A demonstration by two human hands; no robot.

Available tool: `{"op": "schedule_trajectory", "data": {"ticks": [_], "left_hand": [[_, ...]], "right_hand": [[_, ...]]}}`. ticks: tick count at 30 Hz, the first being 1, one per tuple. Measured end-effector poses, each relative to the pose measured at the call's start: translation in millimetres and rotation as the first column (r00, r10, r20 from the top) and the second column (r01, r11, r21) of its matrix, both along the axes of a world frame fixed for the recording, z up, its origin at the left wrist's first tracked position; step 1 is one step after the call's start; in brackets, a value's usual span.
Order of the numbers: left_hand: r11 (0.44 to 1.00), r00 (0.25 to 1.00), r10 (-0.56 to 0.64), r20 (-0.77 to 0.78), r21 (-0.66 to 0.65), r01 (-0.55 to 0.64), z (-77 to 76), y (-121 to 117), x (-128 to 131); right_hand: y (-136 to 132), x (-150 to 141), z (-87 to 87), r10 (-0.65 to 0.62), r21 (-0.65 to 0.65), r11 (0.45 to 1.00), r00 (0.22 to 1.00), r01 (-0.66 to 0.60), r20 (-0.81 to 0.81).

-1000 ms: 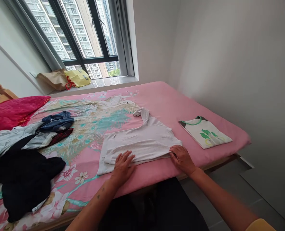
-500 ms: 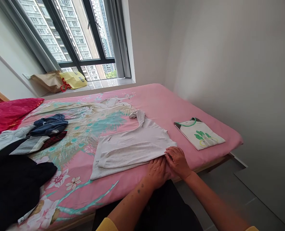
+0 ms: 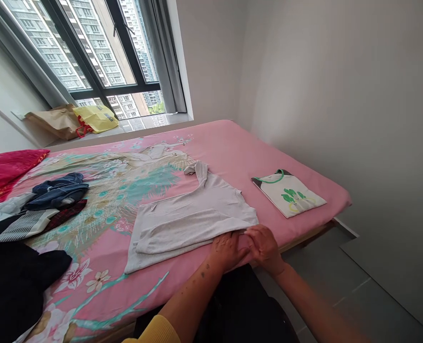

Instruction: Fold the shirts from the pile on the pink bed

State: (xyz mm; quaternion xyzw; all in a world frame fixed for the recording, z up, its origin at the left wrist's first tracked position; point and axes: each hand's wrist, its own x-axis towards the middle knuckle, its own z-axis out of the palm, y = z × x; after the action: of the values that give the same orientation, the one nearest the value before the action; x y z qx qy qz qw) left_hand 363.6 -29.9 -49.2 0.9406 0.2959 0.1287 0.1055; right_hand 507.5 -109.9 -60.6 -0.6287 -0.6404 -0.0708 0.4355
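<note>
A light grey T-shirt (image 3: 193,214) lies partly folded on the bed, its neckline toward the far side and a small label on its left part. My left hand (image 3: 226,250) rests at the shirt's near edge, fingers stretched out over the fabric, thumb pointing toward the other hand. Just right of it, my right hand (image 3: 264,245) has its fingers bent together at the near right corner of the shirt, apparently pinching the edge; the fingertips are partly hidden. A folded white shirt (image 3: 300,197) with a green collar and green print lies farther right.
The bed's pink floral sheet (image 3: 150,290) spreads beneath everything. At left are a black garment (image 3: 14,281), blue denim (image 3: 59,190), a striped garment (image 3: 25,226) and a red pillow (image 3: 11,169). Paper bag (image 3: 54,123) and yellow bag (image 3: 97,117) stand on the windowsill.
The view has swung a little right, so things sit farther left. My right hand has drawn slightly toward me from the shirt's corner; my left hand stays by the near edge.
</note>
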Motion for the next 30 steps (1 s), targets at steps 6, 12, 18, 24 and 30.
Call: {"op": "schedule_trajectory", "data": {"ticks": [6,12,18,24,30], "left_hand": [[0.992,0.990,0.114,-0.084,-0.040,-0.118,0.8,-4.6,-11.1],[0.968,0.966,0.251,-0.068,0.037,-0.249,11.4,1.5,-59.8],[0.959,0.953,0.279,-0.121,0.092,-0.269,14.4,10.6,-85.9],[0.952,0.944,0.307,-0.120,0.058,-0.302,9.6,5.0,-90.6],[0.943,0.936,0.332,-0.120,0.035,-0.330,8.4,3.8,-91.6]], "right_hand": [[-1.1,-34.8,3.1,0.204,-0.142,0.968,0.978,-0.208,-0.038],[4.1,-45.1,-1.5,0.199,-0.319,0.936,0.972,-0.150,0.127],[38.1,-65.3,15.3,0.299,-0.507,0.838,0.946,-0.199,0.123],[67.7,-58.7,9.1,0.300,-0.635,0.745,0.953,-0.206,0.043],[58.2,-39.1,3.6,0.221,-0.695,0.714,0.970,-0.090,0.102]]}}
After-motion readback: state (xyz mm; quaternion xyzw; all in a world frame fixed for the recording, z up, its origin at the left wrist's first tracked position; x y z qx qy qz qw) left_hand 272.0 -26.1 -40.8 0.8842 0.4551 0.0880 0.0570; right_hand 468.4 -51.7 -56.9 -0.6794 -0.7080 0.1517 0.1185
